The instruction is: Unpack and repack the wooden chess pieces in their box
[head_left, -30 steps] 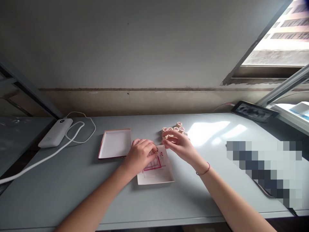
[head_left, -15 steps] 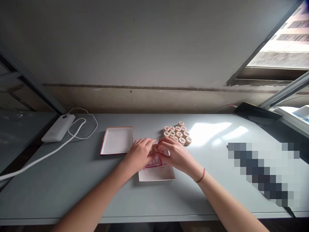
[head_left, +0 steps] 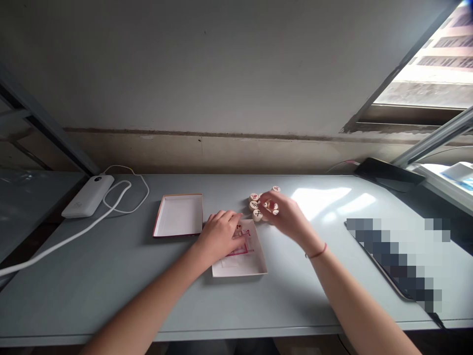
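My left hand lies over the far left part of a shallow white box, its thumb apart from its fingers. Beside its fingertips, a round xiangqi piece shows partly inside the box. A sheet with pink-red lines covers part of the box floor. My right hand, slightly blurred, is over the cluster of wooden xiangqi pieces behind the box. Its thumb and fingers are apart with pieces visible between them; contact with any one piece is unclear. The hand hides much of the cluster.
An open box lid with a red edge lies left of the box. One xiangqi piece stands behind the cluster. A white power bank with a cable is at the left. A dark device sits at the back right.
My right hand has moved from inside the box, back and to the right, onto the piece cluster. My left hand has stayed at the box, shifting slightly.
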### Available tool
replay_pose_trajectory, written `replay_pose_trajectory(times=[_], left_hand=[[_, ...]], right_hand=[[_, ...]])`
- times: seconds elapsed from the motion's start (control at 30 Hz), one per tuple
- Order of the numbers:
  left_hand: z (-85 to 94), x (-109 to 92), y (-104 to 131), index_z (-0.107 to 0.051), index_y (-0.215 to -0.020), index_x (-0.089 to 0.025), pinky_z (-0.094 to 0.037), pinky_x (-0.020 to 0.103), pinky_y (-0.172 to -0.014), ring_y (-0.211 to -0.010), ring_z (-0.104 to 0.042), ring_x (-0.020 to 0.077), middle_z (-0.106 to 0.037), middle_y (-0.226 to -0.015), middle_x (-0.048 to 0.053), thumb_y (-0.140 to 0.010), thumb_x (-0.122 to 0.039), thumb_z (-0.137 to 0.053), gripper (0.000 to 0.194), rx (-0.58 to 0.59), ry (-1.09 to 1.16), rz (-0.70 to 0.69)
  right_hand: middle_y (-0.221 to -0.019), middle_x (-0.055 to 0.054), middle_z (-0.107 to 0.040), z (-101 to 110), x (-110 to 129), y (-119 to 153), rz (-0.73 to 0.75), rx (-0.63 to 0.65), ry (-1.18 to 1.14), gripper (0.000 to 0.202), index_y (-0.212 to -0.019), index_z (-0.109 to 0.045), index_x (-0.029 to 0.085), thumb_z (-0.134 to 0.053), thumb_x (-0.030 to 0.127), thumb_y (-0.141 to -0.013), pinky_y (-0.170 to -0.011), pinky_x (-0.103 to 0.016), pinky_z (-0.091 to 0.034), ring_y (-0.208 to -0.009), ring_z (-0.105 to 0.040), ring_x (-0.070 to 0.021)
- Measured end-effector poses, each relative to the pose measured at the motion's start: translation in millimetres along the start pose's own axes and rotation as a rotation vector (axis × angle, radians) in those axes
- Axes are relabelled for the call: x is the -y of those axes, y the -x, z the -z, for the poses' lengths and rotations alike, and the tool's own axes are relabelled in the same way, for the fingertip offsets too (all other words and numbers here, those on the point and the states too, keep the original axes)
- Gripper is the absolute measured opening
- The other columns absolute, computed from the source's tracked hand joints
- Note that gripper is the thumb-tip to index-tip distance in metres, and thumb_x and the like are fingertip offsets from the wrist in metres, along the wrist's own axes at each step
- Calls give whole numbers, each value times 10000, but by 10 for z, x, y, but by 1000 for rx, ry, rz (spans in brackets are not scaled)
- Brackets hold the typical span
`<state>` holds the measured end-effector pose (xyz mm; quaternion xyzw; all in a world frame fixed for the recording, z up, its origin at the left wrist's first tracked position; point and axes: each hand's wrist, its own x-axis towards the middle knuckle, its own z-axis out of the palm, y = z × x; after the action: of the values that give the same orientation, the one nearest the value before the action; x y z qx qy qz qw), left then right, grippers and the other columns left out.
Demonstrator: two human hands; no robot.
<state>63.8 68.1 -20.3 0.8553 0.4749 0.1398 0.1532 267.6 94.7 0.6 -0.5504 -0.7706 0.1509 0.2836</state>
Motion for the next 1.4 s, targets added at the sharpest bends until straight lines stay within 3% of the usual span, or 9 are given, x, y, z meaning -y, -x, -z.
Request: replay_pose_trajectory(times=[0.13, 0.33, 0.5, 0.6, 0.7, 0.9, 1.07, 1.27, 1.4], left_hand=[[-64, 10, -24, -599, -1093, -182, -467, 361, -819, -985, -579, 226, -642, -1047, 61, -905, -266, -540, 214, 1, -82, -16], [-64, 27, 4, -593, -1100, -191, -468, 348, -809, -961, -586, 208, -642, -1033, 51, -914, -240, -527, 203, -6, -114, -46], [-55, 32, 14, -591, -1128, -188, -479, 365, -816, -961, -596, 220, -649, -1049, 58, -905, -263, -540, 241, 2, -117, -48], [-46, 61, 18, -533, -1234, -182, -482, 399, -854, -1007, -594, 245, -639, -1108, 77, -884, -355, -581, 394, -52, -80, -69], [-24, 77, 20, -464, -1314, -191, -490, 418, -890, -1047, -586, 253, -614, -1161, 97, -900, -400, -555, 473, -190, -27, -119], [2, -3, 40, -416, -1352, -239, -535, 360, -875, -1036, -613, 206, -575, -1187, 88, -946, -349, -489, 427, -396, 149, -166], [-20, -21, 71, -503, -1265, -246, -552, 313, -820, -937, -642, 164, -603, -1102, 49, -950, -241, -480, 316, -344, 251, -180], [-22, -65, 77, -610, -1080, -238, -536, 276, -755, -828, -641, 134, -598, -1075, 35, -925, -230, -518, 181, -234, 238, -117], [-27, -139, 45, -643, -939, -221, -459, 350, -915, -901, -625, 155, -655, -1019, 17, -921, -213, -530, 115, -192, 62, -197]], right_hand=[[-959, -73, -672, 167, -381, -413, -315, -100, 293, 223, -941, -617, 192, -506, 347, -826, -652, -289, -415, -771, -601, -195], [-850, -112, -693, 140, -626, -803, -504, 262, 486, 267, -898, -686, 171, -599, 370, -743, -617, -297, -415, -820, -625, -253], [-800, -118, -699, 133, -592, -866, -516, 292, 493, 166, -819, -712, 167, -626, 264, -717, -619, -293, -438, -778, -644, -245], [-844, -105, -710, 200, -435, -784, -426, 144, 430, 200, -884, -711, 167, -594, 265, -753, -673, -301, -461, -809, -652, -240], [-893, -64, -716, 230, -153, -543, -252, -12, 147, 240, -944, -695, 182, -588, 327, -787, -696, -277, -486, -788, -660, -193], [-901, -65, -699, 59, 326, 43, -105, 256, -492, 334, -992, -652, 191, -606, 456, -795, -659, -299, -555, -749, -662, -165], [-875, -60, -682, -27, 313, 134, -133, 249, -613, 310, -928, -644, 180, -648, 450, -776, -650, -307, -552, -718, -637, -148], [-891, -76, -656, 44, 157, 107, -239, 101, -647, 382, -924, -662, 170, -647, 518, -766, -542, -280, -517, -647, -579, -124], [-901, -79, -664, 67, 117, 122, -253, 93, -650, 404, -928, -662, 171, -657, 536, -755, -560, -283, -525, -670, -595, -134]])
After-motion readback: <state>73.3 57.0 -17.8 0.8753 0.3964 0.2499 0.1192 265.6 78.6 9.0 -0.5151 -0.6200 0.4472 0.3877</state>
